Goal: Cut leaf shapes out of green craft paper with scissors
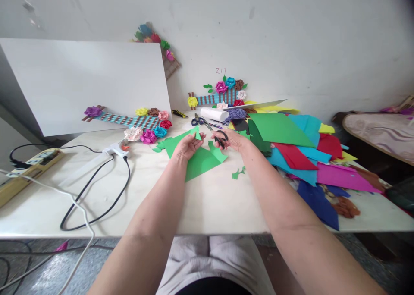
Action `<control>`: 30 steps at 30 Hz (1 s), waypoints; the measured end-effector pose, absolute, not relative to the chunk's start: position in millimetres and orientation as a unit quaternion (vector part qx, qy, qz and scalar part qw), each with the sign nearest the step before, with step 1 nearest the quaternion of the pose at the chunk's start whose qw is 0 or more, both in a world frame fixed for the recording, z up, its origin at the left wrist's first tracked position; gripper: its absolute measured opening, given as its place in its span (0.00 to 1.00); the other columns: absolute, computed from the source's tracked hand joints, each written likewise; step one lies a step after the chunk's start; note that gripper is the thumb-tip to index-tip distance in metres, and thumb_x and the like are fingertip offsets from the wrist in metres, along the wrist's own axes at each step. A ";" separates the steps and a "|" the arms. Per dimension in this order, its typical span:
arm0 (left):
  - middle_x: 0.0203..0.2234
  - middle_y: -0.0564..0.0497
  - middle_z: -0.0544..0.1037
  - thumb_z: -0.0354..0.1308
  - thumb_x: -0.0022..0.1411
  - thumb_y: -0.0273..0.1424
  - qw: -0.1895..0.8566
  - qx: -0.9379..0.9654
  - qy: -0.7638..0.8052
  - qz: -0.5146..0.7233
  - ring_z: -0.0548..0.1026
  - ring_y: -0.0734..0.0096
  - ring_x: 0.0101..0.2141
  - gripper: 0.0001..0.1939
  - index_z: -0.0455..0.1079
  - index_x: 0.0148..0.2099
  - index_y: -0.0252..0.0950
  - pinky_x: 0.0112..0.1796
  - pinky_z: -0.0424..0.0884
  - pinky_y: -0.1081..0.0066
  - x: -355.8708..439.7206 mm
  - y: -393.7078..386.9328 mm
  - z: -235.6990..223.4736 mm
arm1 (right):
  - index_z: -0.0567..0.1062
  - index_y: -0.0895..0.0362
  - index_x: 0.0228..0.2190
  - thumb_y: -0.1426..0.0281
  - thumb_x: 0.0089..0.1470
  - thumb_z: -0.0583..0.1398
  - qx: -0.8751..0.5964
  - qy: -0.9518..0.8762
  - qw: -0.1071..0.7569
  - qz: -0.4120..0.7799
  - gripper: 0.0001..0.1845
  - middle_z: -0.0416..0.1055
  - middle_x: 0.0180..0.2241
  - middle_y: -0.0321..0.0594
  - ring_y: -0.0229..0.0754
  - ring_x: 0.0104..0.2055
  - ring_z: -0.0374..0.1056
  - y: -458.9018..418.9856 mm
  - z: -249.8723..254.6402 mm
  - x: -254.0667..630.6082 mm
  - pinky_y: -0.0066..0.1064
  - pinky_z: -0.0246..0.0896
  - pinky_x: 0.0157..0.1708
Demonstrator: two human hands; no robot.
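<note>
My left hand [188, 145] pinches a small piece of green paper [196, 133] between thumb and fingers. In my right hand [231, 139] is a pair of black-handled scissors [221, 139], its blades pointing up and left, close to the small piece. Beneath both hands lies a larger green sheet [202, 164] with a cut, notched edge. Green scraps [238, 173] are on the table right of the sheet, and green cut leaves [159, 147] lie left of it. A second pair of scissors [195, 121] with dark blue handles rests just beyond my hands.
Coloured sheets [281, 131] are piled at the right. A flower-decorated woven strip [129, 120] lies at the left, near a white glue gun [115, 149], its looping cable and a power strip [32, 165]. A white roll [214, 114], purple yarn [235, 114] and a cutter knife [179, 113] lie at the back.
</note>
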State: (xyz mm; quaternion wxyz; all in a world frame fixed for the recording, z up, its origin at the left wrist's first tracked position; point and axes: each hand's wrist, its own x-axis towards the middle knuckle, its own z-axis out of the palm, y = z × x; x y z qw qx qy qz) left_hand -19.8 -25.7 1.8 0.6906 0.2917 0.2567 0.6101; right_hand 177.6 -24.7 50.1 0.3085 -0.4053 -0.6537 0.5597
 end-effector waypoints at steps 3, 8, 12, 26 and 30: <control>0.33 0.44 0.79 0.57 0.57 0.23 0.700 0.273 0.250 0.611 0.76 0.62 0.46 0.01 0.68 0.32 0.32 0.43 0.74 0.69 -18.5 -28.0 4.0 | 0.71 0.59 0.32 0.59 0.58 0.56 -0.400 -0.664 0.299 0.557 0.15 0.71 0.19 0.35 0.32 0.14 0.63 -24.9 50.1 177.2 0.20 0.50 0.10; 0.34 0.45 0.79 0.58 0.56 0.24 0.698 0.264 0.254 0.615 0.75 0.62 0.48 0.01 0.69 0.34 0.33 0.45 0.73 0.69 -17.8 -29.4 6.4 | 0.71 0.60 0.33 0.60 0.59 0.56 -0.393 -0.670 0.290 0.560 0.15 0.71 0.19 0.36 0.31 0.14 0.63 -25.4 50.3 176.8 0.20 0.51 0.11; 0.35 0.45 0.79 0.62 0.53 0.26 0.688 0.283 0.262 0.615 0.75 0.61 0.47 0.05 0.68 0.32 0.34 0.45 0.74 0.67 -18.2 -28.6 5.4 | 0.71 0.60 0.32 0.60 0.59 0.56 -0.389 -0.676 0.287 0.557 0.15 0.71 0.19 0.36 0.31 0.15 0.63 -28.1 53.1 176.9 0.20 0.51 0.11; 0.24 0.51 0.76 0.64 0.51 0.23 0.658 0.335 0.298 0.605 0.75 0.76 0.24 0.07 0.67 0.30 0.32 0.36 0.75 0.71 -20.7 -22.1 0.9 | 0.71 0.59 0.31 0.59 0.57 0.57 -0.360 -0.695 0.250 0.569 0.15 0.71 0.20 0.36 0.32 0.15 0.63 -27.9 58.1 193.3 0.21 0.50 0.11; 0.17 0.56 0.71 0.66 0.48 0.25 0.622 0.358 0.310 0.623 0.73 0.78 0.20 0.12 0.64 0.25 0.33 0.32 0.74 0.74 -20.0 -18.2 -0.9 | 0.72 0.60 0.31 0.60 0.56 0.58 -0.357 -0.711 0.230 0.561 0.14 0.71 0.18 0.37 0.33 0.14 0.63 -27.4 59.1 200.8 0.21 0.50 0.11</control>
